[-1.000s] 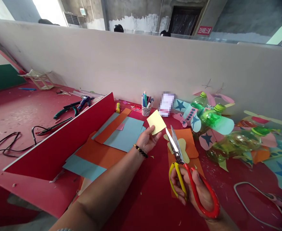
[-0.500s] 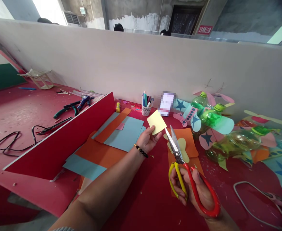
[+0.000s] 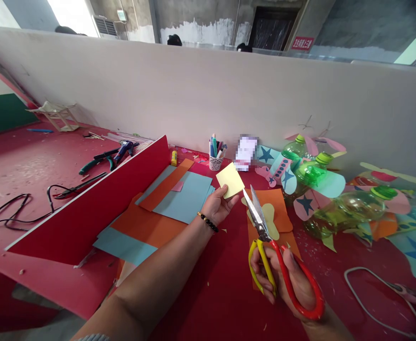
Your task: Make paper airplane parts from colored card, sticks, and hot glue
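Fingers (image 3: 223, 192) of left hand (image 3: 217, 207): pinched on yellow paper (image 3: 230, 180) at scene centre; of right hand (image 3: 298, 282): looped through scissors (image 3: 263, 230), blades (image 3: 252, 208) parted beside the paper, contact uncertain. Virtually unchanged over the past second, suggesting paused work.

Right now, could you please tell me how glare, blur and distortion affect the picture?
Head view: the scissors' blades glint; head view: the bright opening upper left washes out; head view: coarse pixels mask the phone-like object; head view: edges look stretched, the left hand fairly sharp.
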{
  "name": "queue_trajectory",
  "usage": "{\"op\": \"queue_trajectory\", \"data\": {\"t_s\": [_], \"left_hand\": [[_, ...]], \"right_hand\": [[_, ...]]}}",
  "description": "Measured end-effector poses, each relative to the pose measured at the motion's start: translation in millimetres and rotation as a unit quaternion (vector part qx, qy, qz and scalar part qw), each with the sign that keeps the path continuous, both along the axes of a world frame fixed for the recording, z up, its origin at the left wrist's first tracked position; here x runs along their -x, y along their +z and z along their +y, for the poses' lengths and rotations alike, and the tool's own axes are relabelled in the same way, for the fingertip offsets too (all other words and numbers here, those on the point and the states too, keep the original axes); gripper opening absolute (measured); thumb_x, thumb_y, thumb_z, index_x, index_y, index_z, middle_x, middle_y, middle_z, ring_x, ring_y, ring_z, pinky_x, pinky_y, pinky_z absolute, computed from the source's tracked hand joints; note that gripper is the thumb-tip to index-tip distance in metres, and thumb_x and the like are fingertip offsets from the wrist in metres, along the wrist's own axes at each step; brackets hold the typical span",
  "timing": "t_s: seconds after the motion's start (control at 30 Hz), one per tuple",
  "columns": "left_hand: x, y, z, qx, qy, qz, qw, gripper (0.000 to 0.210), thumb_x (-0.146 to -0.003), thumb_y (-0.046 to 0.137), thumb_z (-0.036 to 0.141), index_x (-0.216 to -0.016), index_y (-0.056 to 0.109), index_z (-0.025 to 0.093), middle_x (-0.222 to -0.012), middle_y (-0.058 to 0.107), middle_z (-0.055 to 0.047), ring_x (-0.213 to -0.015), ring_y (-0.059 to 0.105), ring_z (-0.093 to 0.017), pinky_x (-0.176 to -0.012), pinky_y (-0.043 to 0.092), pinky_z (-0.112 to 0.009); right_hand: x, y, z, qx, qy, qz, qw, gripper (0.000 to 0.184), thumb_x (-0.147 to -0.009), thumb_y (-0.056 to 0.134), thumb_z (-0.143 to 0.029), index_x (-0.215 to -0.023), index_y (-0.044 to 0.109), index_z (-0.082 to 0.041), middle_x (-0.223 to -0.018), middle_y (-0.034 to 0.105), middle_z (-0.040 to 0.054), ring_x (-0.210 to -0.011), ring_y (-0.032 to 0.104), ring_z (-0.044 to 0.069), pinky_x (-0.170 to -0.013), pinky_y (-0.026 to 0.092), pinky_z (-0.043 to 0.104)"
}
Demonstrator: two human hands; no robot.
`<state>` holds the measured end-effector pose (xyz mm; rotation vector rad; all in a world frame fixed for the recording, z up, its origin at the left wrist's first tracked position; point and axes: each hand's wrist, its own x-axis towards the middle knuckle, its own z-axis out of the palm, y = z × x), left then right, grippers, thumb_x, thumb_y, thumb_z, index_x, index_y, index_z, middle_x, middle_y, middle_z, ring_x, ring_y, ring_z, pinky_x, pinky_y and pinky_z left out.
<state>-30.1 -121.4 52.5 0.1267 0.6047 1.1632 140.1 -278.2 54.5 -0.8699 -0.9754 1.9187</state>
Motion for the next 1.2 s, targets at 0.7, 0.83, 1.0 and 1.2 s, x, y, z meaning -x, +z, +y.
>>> {"op": "queue_trajectory", "data": {"t_s": [0.7, 0.83, 1.0, 1.2], "left_hand": [[-1.6, -7.6, 3.7, -0.055, 0.008, 0.077, 0.995, 0.013, -0.082, 0.062, 0.019, -0.093, 0.062, 0.012, -0.09, 0.069, -0.007, -0.072, 0.067, -0.014, -0.059, 0.057, -0.023], [-0.4, -5.8, 3.8, -0.068, 0.042, 0.133, 0.988, 0.01, -0.076, 0.068, 0.019, -0.081, 0.063, 0.012, -0.081, 0.066, -0.005, -0.063, 0.062, -0.01, -0.052, 0.051, -0.019], [2.3, -7.1, 4.7, -0.101, 0.057, 0.161, 0.98, 0.014, -0.075, 0.07, 0.023, -0.082, 0.066, 0.012, -0.085, 0.066, -0.005, -0.06, 0.058, -0.007, -0.053, 0.051, -0.018], [1.7, -7.4, 3.5, -0.142, 0.085, 0.157, 0.974, 0.043, -0.074, 0.07, 0.019, -0.115, 0.06, 0.022, -0.094, 0.064, -0.002, -0.073, 0.063, -0.011, -0.058, 0.054, -0.019]], "right_hand": [[-3.3, -3.6, -2.0, 0.007, -0.016, -0.041, 0.999, 0.051, -0.087, 0.035, -0.063, -0.094, 0.054, -0.017, -0.079, 0.047, 0.0021, -0.051, 0.037, 0.007, -0.039, 0.039, 0.018], [-5.8, -3.9, -3.5, 0.017, -0.013, -0.038, 0.999, 0.05, -0.085, 0.039, -0.065, -0.095, 0.055, -0.018, -0.08, 0.049, 0.0024, -0.051, 0.037, 0.007, -0.038, 0.039, 0.017], [-7.1, -3.2, -4.3, 0.028, -0.017, -0.062, 0.998, 0.049, -0.085, 0.041, -0.064, -0.094, 0.055, -0.018, -0.079, 0.049, 0.0025, -0.052, 0.037, 0.007, -0.038, 0.038, 0.017], [-7.5, -0.8, -4.1, 0.033, -0.032, -0.075, 0.996, 0.046, -0.085, 0.041, -0.063, -0.093, 0.054, -0.019, -0.078, 0.049, 0.0013, -0.051, 0.036, 0.006, -0.038, 0.038, 0.017]]}}
